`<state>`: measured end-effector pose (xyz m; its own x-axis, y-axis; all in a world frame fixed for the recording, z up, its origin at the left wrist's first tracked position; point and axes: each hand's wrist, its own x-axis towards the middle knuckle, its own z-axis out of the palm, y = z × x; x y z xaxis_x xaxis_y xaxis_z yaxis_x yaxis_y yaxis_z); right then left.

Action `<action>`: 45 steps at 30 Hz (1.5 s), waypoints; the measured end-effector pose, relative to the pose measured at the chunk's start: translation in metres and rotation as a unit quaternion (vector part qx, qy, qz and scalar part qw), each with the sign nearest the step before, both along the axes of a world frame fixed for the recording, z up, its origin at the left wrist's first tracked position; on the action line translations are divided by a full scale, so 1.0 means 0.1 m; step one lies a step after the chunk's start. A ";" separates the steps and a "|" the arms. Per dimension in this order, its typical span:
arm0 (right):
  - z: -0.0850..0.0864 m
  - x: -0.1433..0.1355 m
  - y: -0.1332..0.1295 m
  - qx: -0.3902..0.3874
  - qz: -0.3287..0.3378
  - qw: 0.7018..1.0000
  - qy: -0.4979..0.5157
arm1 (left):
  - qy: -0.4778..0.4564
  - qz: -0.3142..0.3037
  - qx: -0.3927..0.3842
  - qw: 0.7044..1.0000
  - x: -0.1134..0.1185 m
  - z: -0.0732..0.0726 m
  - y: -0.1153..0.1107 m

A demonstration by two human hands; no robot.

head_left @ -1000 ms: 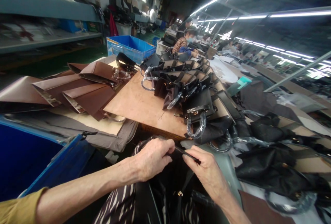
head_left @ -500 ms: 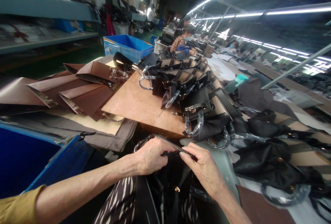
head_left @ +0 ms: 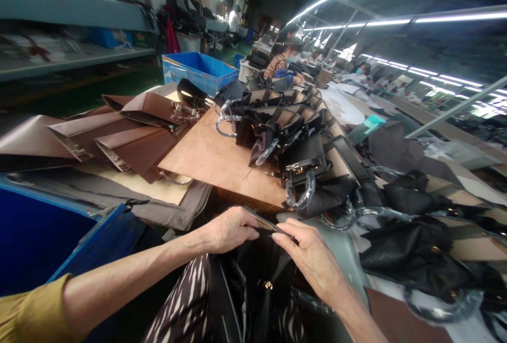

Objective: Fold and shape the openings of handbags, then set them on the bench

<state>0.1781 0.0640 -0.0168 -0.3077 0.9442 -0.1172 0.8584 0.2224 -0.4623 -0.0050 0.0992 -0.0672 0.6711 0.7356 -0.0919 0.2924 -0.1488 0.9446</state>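
Note:
A black bag (head_left: 257, 285) with a small gold-coloured metal piece rests on my lap over patterned cloth. Its top edge is pinched on the left by my left hand (head_left: 232, 230), thumb below and fingers curled over. On the right, my right hand (head_left: 303, 242) grips the same edge between thumb and fingers. The stretch of edge between the hands runs slightly downward to the right. The lower part of the bag lies in shadow.
Ahead is a brown board (head_left: 214, 158), with black bags (head_left: 301, 158) piled at its right and brown bag pieces (head_left: 138, 142) at its left. A blue bin (head_left: 35, 237) stands at the left, another blue box (head_left: 198, 71) beyond. People sit farther back.
My left hand has moved slightly up and its fingers sit closer around the bag's edge. My right hand keeps its grip, almost in place. The view has shifted slightly.

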 end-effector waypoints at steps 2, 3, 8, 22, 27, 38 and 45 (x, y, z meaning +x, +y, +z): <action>-0.02 0.01 0.01 0.009 0.003 1.000 0.001 | 0.014 0.024 0.027 0.999 -0.01 0.01 -0.01; -0.04 0.01 0.01 0.013 0.004 1.000 0.001 | 0.028 0.037 0.039 0.998 -0.02 0.01 -0.02; -0.09 0.03 0.02 0.040 0.005 0.999 -0.009 | 0.106 0.101 0.078 0.986 -0.04 0.04 -0.05; -0.17 0.06 0.01 0.044 -0.015 0.999 0.022 | 0.212 0.194 0.188 0.939 -0.03 0.02 -0.08; -0.16 0.08 0.00 0.025 -0.026 0.998 0.052 | 0.118 0.212 0.105 0.964 -0.06 -0.05 0.01; -0.18 0.15 -0.02 -0.022 -0.030 0.996 0.082 | 0.069 0.192 0.013 0.979 -0.10 -0.17 0.16; -0.18 0.14 -0.04 -0.022 -0.028 0.996 0.084 | 0.066 0.191 -0.006 0.979 -0.11 -0.19 0.20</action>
<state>0.1925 0.0603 -0.0343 -0.2732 0.9557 -0.1096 0.7784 0.1527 -0.6090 -0.0157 0.1189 -0.0864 0.3296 0.9288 -0.1694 0.4450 0.0054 0.8955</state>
